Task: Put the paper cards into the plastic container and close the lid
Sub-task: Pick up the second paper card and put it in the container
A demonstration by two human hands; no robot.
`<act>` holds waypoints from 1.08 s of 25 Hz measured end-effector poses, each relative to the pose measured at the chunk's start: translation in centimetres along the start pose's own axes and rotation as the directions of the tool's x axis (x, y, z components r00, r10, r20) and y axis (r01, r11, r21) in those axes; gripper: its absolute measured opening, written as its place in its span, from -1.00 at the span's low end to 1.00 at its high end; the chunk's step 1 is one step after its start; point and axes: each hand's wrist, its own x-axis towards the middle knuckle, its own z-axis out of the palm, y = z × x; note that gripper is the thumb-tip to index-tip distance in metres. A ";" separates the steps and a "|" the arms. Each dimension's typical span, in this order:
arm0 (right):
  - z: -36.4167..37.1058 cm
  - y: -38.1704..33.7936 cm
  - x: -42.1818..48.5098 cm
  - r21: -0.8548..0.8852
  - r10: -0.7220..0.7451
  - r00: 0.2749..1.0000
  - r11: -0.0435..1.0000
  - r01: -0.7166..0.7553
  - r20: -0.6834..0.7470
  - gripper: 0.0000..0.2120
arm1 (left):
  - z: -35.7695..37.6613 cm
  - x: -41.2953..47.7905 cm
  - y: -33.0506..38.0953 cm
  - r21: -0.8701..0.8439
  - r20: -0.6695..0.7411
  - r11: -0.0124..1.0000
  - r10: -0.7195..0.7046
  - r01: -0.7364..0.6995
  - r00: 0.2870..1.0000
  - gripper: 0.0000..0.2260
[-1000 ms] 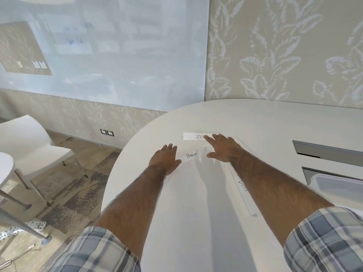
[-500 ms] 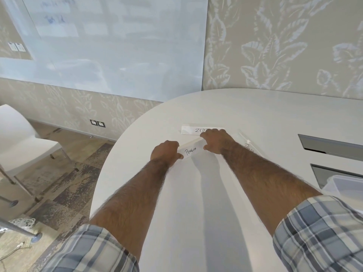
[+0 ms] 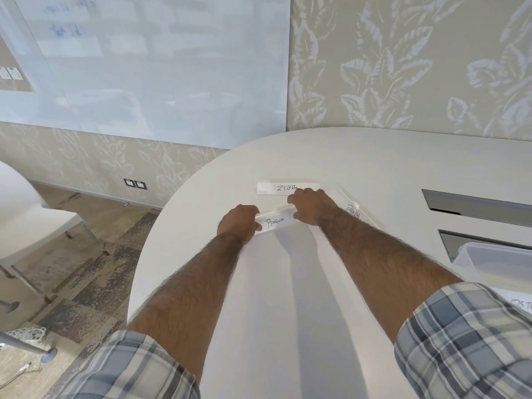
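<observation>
My left hand [image 3: 240,223] and right hand [image 3: 312,205] pinch opposite ends of the PENGUIN card [image 3: 275,223] above the white table [image 3: 288,312], with the ZEBRA card [image 3: 276,188] just beyond and the plastic container [image 3: 495,259] far right.

Bright, soft shadows, wide-angle edge distortion

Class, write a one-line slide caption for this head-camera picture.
Both hands, left hand and right hand, grip the PENGUIN card on the white table, with the ZEBRA card lying beyond.

Matt white table [image 3: 288,298]; glossy laminated PENGUIN card [image 3: 275,222].
</observation>
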 end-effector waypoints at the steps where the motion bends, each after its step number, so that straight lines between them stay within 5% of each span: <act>1: -0.1 -0.1 -0.4 0.037 0.005 1.000 0.999 -0.005 0.000 -0.64 | -0.3 -0.3 0.2 0.002 -0.002 1.000 0.012 -0.012 1.000 -0.77; 11: -4.7 1.9 -5.4 0.191 0.070 0.988 0.981 -0.043 -0.135 -0.67 | -5.0 -3.8 4.2 0.021 -0.050 0.994 0.105 -0.104 0.993 -0.66; 27: -9.8 17.1 -28.1 0.148 0.275 0.938 0.957 -0.248 -0.211 -0.74 | -3.8 -14.3 26.0 0.066 -0.055 0.926 0.375 -0.371 0.926 -0.73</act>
